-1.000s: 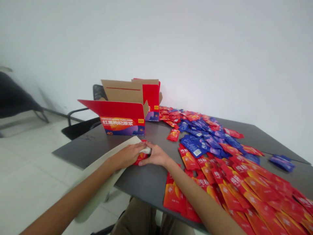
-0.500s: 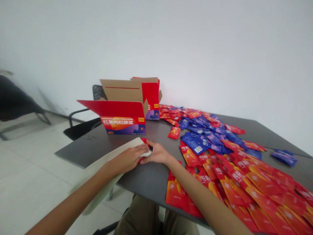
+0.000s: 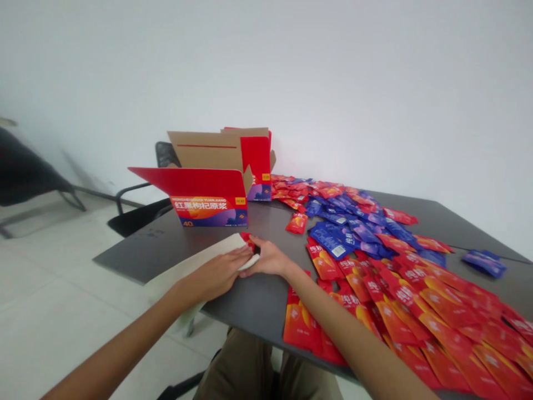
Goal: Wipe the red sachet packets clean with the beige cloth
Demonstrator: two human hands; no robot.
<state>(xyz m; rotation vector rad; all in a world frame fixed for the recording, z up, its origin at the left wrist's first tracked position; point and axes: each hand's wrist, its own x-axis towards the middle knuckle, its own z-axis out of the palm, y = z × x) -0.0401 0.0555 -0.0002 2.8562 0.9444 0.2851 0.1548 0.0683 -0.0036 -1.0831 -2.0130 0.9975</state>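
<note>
A pale cloth (image 3: 195,260) trails over the table's left front edge. My left hand (image 3: 225,269) is closed on its near end, pressing it against a small red sachet (image 3: 249,240). My right hand (image 3: 268,258) grips that sachet from the right, thumb below and fingers above. Most of the sachet is hidden by the cloth and fingers. Right of my hands lie many flat red pouches (image 3: 403,311) in overlapping rows. Behind them is a heap of blue pouches (image 3: 347,225) mixed with red ones.
An open red and purple carton (image 3: 212,211) stands at the back left, with a second carton (image 3: 260,161) behind it. A lone red sachet (image 3: 297,223) and a blue pouch (image 3: 484,263) lie apart on the dark table (image 3: 250,311). A black chair (image 3: 137,216) stands beyond.
The cloth's hanging end has swung up and left of where it drooped. Less red shows below the fingers. Both hands stay in nearly the same place.
</note>
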